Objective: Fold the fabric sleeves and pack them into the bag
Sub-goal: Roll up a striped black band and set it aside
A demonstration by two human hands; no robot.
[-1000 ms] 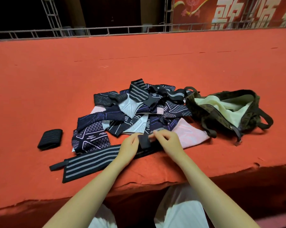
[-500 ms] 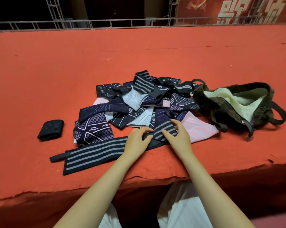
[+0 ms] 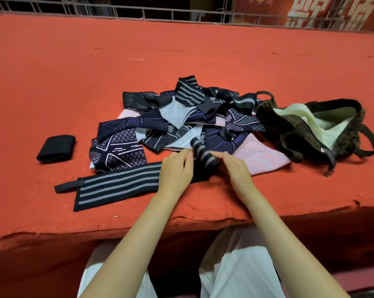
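Fingers of both hands, left hand (image 3: 176, 171), right hand (image 3: 235, 168), pinch rolled end of ribbed striped strap (image 3: 117, 186); red felt table (image 3: 203, 61).

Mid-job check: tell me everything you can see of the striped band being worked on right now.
The striped band is a long black strip of knitted-looking elastic with grey lengthwise stripes and a plain black tab at its left tip. Its left part lies flat near the front edge of the red cloth. Its right end is raised and curled between the left hand and right hand, both pinching it.
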